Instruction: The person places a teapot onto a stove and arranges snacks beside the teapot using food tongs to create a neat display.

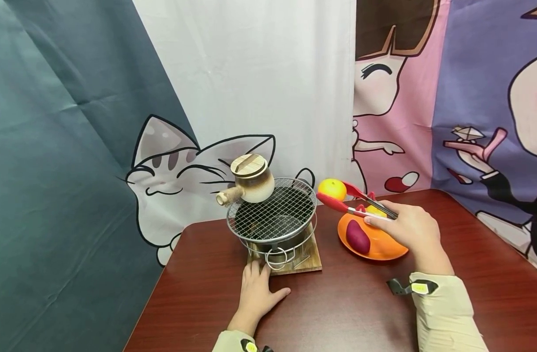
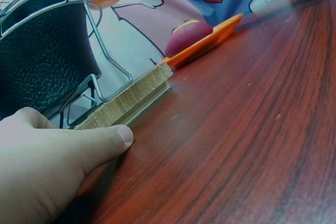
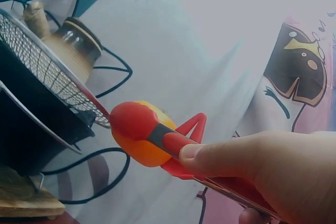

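My right hand [image 1: 413, 227] grips red-tipped metal tongs [image 3: 134, 121] in the head and right wrist views. Their tips clasp an orange [image 1: 332, 189], lifted into the air just right of the round wire grill net [image 1: 277, 215]. That net tops a black stove [image 2: 52, 51] in a wire frame on a wooden board [image 1: 310, 263]. My left hand [image 1: 257, 293] rests at the board's near left edge, its fingers against it and its thumb stretched out to the right. A lidded clay teapot [image 1: 258, 189] with a side handle sits on the net's far left part.
On the right, an orange plate [image 1: 385, 252] bears a purple sweet potato [image 1: 358, 238] and a yellow item [image 1: 376, 211], partly hidden behind the tongs. Everything stands on a reddish-brown table [image 1: 339, 313]. A cartoon-printed curtain [image 1: 251, 73] hangs close behind the table.
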The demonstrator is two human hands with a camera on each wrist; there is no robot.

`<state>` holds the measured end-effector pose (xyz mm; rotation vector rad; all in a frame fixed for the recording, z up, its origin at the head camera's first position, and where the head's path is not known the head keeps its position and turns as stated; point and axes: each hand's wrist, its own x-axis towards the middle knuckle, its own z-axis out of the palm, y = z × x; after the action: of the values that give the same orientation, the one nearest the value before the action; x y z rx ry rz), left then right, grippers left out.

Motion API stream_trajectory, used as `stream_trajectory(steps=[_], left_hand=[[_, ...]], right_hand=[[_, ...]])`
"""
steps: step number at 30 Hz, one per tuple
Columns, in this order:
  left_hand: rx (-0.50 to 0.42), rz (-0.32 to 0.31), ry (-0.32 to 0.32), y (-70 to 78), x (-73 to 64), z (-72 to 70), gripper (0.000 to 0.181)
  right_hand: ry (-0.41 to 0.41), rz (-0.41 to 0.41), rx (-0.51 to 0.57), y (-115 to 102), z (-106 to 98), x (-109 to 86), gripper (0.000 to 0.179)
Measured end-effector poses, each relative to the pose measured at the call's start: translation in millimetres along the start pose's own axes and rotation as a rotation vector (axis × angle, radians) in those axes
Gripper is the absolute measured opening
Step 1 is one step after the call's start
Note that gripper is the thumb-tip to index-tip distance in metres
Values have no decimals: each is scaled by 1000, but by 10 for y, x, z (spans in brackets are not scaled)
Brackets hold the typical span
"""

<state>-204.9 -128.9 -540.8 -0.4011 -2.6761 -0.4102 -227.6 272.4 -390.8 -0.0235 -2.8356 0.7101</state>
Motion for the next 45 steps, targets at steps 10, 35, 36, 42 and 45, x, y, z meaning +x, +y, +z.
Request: stream_trajectory(steps=[10, 35, 36, 42, 45], left_hand=[[7, 8, 14, -20, 4, 8, 87], [5, -6, -9, 22, -3, -11, 85], [2, -6, -8, 23, -3, -11, 85], [-3, -8, -1, 21, 3, -14, 85], [1, -6, 3, 15, 5, -5, 84]], right_hand=[[68, -1, 5, -105, 53, 13, 93], [107, 17, 73, -568, 249, 72, 95], [101, 17, 71, -585, 254, 75, 96], [88, 4, 65, -676, 281, 93, 99], [82, 2, 61, -715, 289, 94, 99]])
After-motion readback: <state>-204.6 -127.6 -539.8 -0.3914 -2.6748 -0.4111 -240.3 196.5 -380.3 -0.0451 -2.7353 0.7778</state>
